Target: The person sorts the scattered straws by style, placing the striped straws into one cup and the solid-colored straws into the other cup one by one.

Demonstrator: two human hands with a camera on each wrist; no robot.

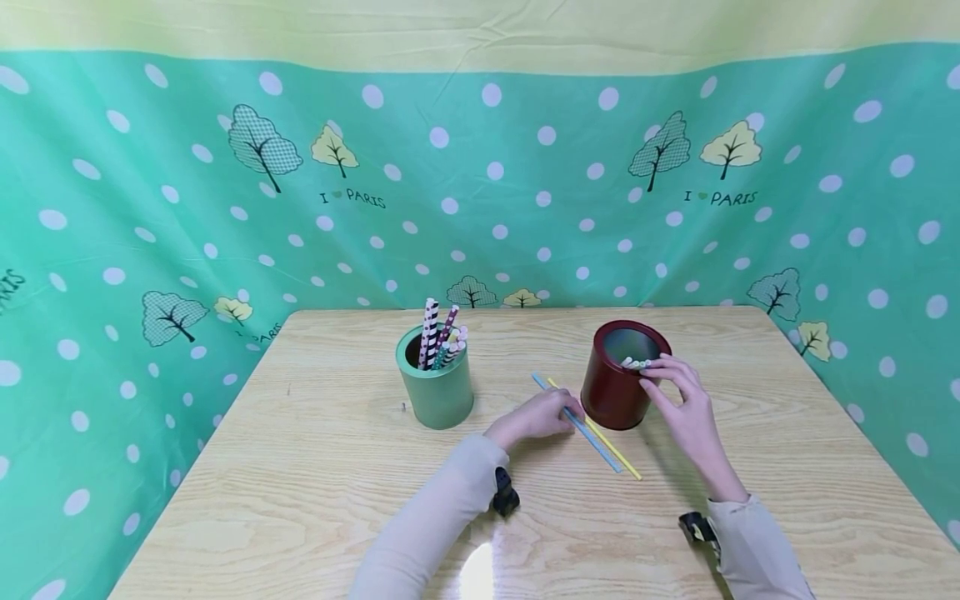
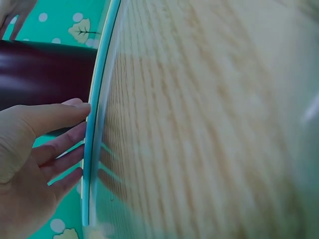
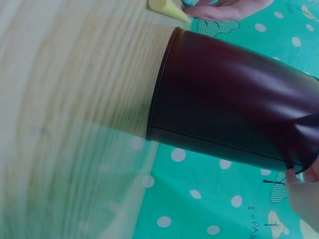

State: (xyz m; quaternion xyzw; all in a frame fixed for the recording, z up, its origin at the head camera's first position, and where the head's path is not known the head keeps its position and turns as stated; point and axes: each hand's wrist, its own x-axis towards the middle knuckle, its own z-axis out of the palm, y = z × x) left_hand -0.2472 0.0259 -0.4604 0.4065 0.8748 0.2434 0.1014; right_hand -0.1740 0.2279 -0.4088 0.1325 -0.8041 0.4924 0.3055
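Note:
A blue paper straw (image 1: 603,454) and a yellow straw (image 1: 628,467) lie side by side on the table. My left hand (image 1: 551,415) pinches the blue straw at its middle; in the left wrist view my thumb and fingertips meet along the blue straw (image 2: 89,144). Just to the right stands a dark red cylindrical holder (image 1: 615,392). At its rim, my right hand (image 1: 678,396) grips with the thumb on the outer wall and fingers over the edge, close to several pale straw ends (image 1: 633,364) inside. The right wrist view shows that thumb against the red holder (image 3: 234,99).
A green cylindrical holder (image 1: 438,400) stands at the left with several patterned straws (image 1: 429,337) upright in it. The wooden table (image 1: 300,467) ends at a green dotted curtain (image 1: 517,192) behind and at both sides.

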